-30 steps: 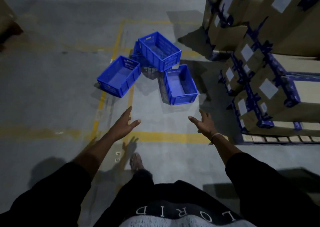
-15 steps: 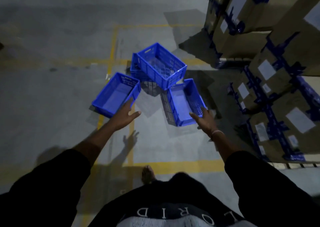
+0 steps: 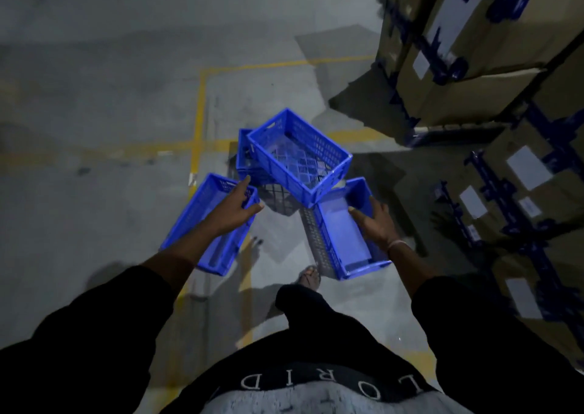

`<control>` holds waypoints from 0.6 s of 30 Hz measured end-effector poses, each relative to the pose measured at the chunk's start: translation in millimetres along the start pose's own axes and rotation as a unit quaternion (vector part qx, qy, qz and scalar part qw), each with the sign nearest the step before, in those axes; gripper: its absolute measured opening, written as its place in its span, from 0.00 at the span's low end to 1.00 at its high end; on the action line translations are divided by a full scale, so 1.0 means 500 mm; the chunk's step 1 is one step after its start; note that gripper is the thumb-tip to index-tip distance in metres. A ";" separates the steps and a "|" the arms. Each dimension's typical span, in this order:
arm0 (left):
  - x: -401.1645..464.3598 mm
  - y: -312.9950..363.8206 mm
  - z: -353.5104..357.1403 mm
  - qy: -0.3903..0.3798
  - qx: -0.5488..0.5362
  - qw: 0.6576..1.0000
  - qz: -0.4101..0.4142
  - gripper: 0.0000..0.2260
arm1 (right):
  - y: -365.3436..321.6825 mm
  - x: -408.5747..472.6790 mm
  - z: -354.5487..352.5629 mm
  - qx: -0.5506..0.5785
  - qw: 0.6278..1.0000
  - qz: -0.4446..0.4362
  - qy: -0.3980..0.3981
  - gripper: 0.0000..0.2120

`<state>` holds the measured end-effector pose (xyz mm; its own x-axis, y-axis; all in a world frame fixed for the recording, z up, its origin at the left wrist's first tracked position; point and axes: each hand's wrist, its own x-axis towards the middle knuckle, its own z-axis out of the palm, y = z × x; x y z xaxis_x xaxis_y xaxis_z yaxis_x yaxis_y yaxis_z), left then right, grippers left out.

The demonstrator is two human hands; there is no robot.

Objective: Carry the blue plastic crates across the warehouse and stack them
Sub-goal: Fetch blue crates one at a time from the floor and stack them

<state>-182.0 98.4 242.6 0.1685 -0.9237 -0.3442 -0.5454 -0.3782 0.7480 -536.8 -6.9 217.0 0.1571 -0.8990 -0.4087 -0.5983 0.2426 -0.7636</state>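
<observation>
Both hands have closed in on the blue crates on the floor; the left hand point(image 3: 235, 213) now hovers spread over the left crate point(image 3: 202, 221), the right hand point(image 3: 377, 224) over the right crate point(image 3: 343, 236), each grip open and empty; lifting looks imminent.

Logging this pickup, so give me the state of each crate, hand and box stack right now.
left crate: upright, empty, on floor.
right crate: upright, empty, on floor.
top crate: tilted, propped on another.
left hand: open, above left crate.
right hand: open, over right crate.
cardboard boxes: stacked, sealed.
</observation>
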 end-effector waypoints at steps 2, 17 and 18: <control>0.087 0.016 -0.036 0.001 0.001 1.000 -0.005 0.40 | -0.042 0.076 -0.005 -0.012 1.000 0.004 -0.004 0.44; 0.591 0.105 -0.147 -0.119 0.090 0.988 0.028 0.41 | -0.190 0.477 -0.004 0.038 0.996 0.083 0.015 0.45; 0.621 0.100 -0.153 -0.126 0.098 0.987 0.032 0.41 | -0.175 0.505 0.008 0.046 0.995 0.091 0.019 0.47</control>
<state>-94.1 -212.2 216.7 -0.0684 -0.8914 -0.4479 -0.7004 -0.2768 0.6579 -441.5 -253.5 178.8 0.0222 -0.8501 -0.5261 -0.5390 0.4330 -0.7225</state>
